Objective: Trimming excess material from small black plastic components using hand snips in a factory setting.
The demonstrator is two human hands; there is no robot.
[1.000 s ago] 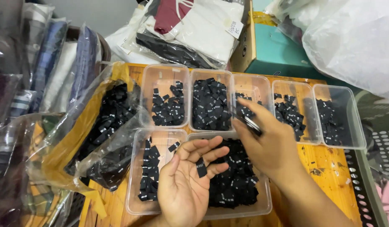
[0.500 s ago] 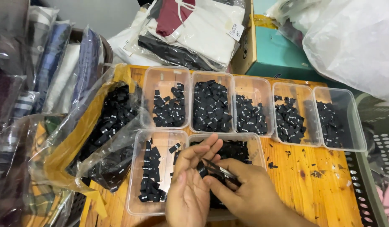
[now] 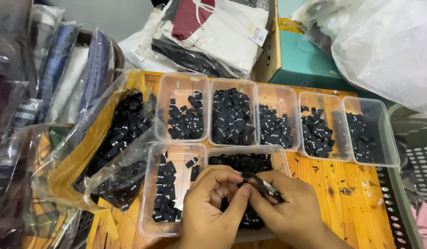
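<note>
Both hands low centre, over the big front tub [image 3: 280, 157] of black labels. My left hand [image 3: 209, 207] is curled, thumb + index tip pinched on a small black label [image 3: 245, 177], rest of fingers loosely bent. My right hand [image 3: 291, 212] is closed round small snips/tweezers [image 3: 264, 184], metal tip pointing left at that label, blades look near closed but can't tell for sure. Step, I'd judge: picking/trimming one label out of the mixed heap, mid-sort. Next move prob calls for a steady pinch, tool tip kept off my finger, then reading the tiny white mark to match a tub. Around: front-left tub [image 3: 151, 193] w/ a thin column of labels; back row of five clear tubs, far-left [image 3: 182, 83], 2nd [image 3: 232, 85] fullest, 3rd [image 3: 278, 94], 4th [image 3: 321, 99], far-right [image 3: 384, 133]. Open plastic bag [image 3: 114, 143] of more labels spills at left, touching the front-left tub. Orange wooden table [image 3: 347, 203] has loose scraps. Bagged clothes [image 3: 209, 32] behind, teal box [image 3: 305, 55], white sack [image 3: 388, 46] top right. In the way: my own hands hide much of the front tub; the back row sits past them.
</note>
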